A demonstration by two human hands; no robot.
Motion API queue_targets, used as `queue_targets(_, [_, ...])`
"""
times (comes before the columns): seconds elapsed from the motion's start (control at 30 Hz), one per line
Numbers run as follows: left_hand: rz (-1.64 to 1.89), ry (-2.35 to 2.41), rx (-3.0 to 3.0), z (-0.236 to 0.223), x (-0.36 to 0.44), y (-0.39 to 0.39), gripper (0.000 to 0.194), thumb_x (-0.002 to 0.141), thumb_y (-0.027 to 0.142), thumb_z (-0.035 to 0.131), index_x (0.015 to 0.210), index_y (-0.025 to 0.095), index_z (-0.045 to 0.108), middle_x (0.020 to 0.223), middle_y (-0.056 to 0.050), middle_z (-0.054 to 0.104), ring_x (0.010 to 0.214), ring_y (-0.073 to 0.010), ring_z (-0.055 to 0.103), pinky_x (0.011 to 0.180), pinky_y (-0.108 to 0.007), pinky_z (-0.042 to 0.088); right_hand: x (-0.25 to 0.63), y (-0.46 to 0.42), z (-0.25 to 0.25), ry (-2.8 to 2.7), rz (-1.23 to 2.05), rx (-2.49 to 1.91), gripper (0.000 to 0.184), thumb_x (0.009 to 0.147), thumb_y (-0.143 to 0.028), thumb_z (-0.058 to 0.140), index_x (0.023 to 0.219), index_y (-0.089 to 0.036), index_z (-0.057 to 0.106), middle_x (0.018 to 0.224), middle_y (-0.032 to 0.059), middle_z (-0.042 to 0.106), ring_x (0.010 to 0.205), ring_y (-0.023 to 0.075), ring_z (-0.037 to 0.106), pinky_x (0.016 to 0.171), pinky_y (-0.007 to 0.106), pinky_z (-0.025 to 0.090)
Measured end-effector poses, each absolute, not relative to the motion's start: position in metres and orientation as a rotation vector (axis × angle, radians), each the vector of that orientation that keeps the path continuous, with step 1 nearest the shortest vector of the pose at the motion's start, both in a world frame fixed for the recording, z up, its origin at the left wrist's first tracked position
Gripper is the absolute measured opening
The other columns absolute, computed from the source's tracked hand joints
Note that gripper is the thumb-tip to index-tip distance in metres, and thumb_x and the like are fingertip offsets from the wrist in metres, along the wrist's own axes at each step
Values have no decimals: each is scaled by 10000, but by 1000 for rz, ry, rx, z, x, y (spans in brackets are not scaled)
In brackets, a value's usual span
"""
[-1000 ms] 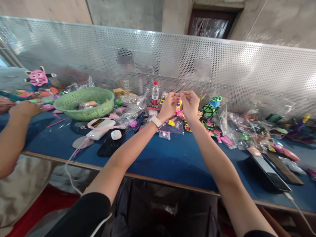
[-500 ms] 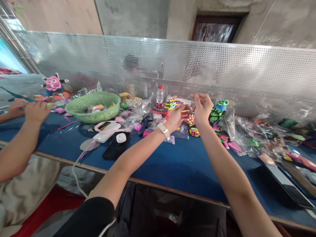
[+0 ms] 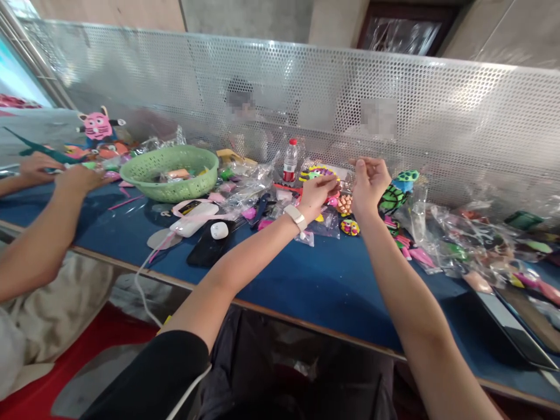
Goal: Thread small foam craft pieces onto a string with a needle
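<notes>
A long blue table (image 3: 332, 286) with a brown edge crosses the room. Behind it stands a perforated metal screen (image 3: 192, 99), mottled with reflections and brightest toward the right. Beyond rises a bare grey wall (image 3: 249, 17), with a tan section (image 3: 109, 11) at left. A dark frame (image 3: 365, 32) up top surrounds crinkled clear plastic (image 3: 400, 36). Pale bluish light shows beside metal bars (image 3: 41, 67) at far left; a red seat (image 3: 120, 324) sits below the table.

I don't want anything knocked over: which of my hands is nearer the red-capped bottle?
Left. Your left hand is in front of the red-capped bottle and a little right of it; your right hand is farther off to the right.
</notes>
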State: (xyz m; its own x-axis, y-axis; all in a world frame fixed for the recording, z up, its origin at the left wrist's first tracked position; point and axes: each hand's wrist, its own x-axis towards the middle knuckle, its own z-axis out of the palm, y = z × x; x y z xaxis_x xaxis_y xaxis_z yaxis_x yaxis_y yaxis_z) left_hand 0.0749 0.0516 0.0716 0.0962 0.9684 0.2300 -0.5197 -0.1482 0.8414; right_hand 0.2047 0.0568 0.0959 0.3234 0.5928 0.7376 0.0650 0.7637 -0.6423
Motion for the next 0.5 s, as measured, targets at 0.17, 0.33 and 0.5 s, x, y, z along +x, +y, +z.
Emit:
queue_targets(0.17, [1410,821,1182,74,54,67,239,1000,25,664,856,201,739,851,-32,761,663,-127,650,774,-340,598,215,60,104,-1237,434,-640,367,957,-601,879,1045,-277,730,1117,75,854,875,210,828,621,299,660])
queue_targets(0.33, [1575,969,1711,78,32,82,240,1037,40,630,1094,210,789,850,-34,775,765,-191,710,891,-381,594,219,73,97,-1254,618,-628,466,873,-670,934,950,-271,704,1071,60,872,560,118,632,417,243,453])
queue_targets(0.5, [1623,959,2180,79,28,79,235,1129,247,654,1254,219,852,1138,-101,871,935,-227,802,970,-408,630,213,70,98,-1216,722,-593,489,841,-669,959,944,-274,688,1021,4,867,436,54,461,373,218,359])
